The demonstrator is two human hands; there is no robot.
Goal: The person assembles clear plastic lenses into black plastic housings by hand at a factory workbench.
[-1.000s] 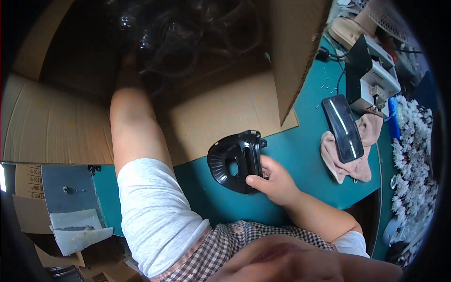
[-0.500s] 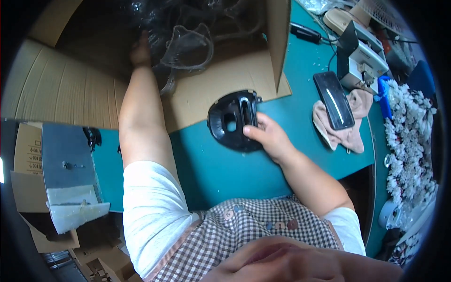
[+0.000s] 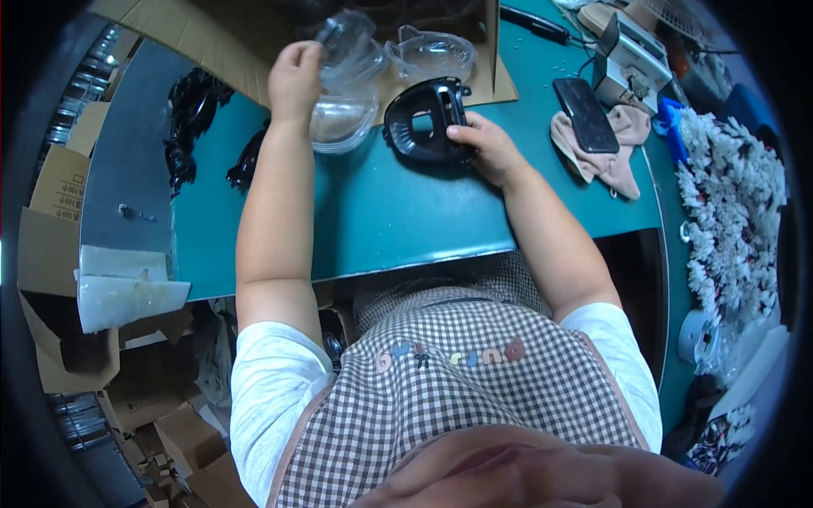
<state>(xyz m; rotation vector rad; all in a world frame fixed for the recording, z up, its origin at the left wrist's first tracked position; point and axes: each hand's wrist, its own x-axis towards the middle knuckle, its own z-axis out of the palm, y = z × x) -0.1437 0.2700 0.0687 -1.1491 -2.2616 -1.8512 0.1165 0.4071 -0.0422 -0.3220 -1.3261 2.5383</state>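
My right hand grips a black plastic housing by its right side, thumb on top. The housing is rounded on its left, with a squarish opening and a long slot. My left hand, fingers curled, is at the cardboard box's mouth, holding clear plastic covers by their left edge. One clear cover hangs below the fingers over the green table; others overlap beside the hand, blurred. A separate clear cover lies on the box flap above the housing.
The open cardboard box fills the far side. Black plastic parts lie on the left. To the right, a phone rests on a pink cloth, near a grey metal device. White fluffy pieces are heaped farther right.
My left hand has come out of the box toward me, bringing clear covers with it. My right hand still holds the black housing. The whole view has shifted, with the table appearing higher.
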